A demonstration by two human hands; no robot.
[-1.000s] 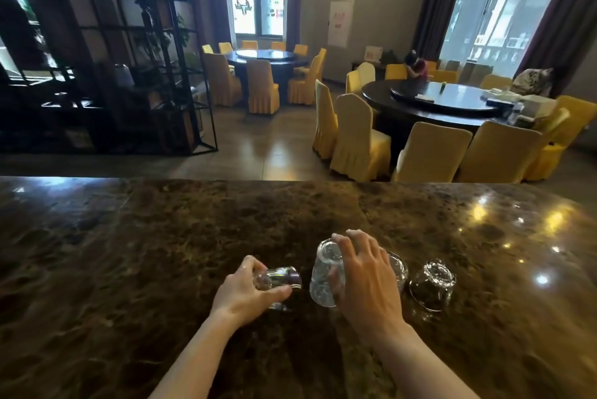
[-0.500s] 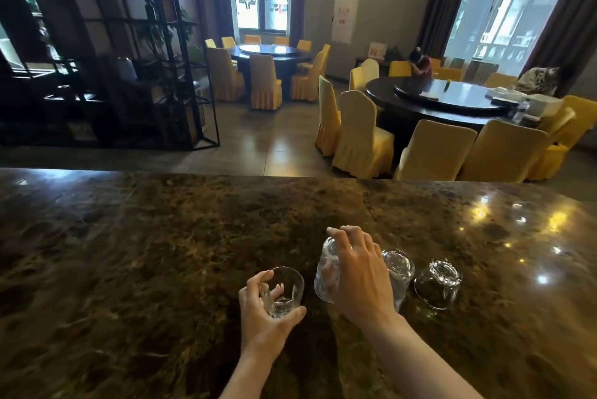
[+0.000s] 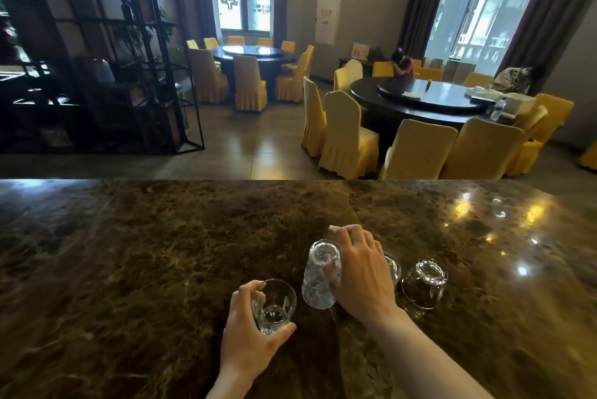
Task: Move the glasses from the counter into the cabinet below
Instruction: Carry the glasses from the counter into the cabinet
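Note:
On the dark marble counter [image 3: 129, 253] stand several clear glasses. My left hand [image 3: 248, 337] grips a short tumbler [image 3: 274, 306] mouth-up, just above the counter near its front. My right hand [image 3: 358, 272] is curled round a taller glass [image 3: 318, 276] that stands upside down. Just right of that hand, a third glass [image 3: 393, 266] is partly hidden behind it. A fourth glass [image 3: 424, 282] sits upside down further right, untouched. The cabinet below is out of view.
Beyond the counter's far edge lies a dining room with round dark tables [image 3: 429, 98] and yellow-covered chairs [image 3: 345, 134]. A black metal shelf [image 3: 97, 53] stands at the left. A person [image 3: 402, 64] sits at the far table.
My left hand has turned its tumbler from lying sideways to mouth-up and drawn it nearer to me. My right hand has stayed on the taller upturned glass.

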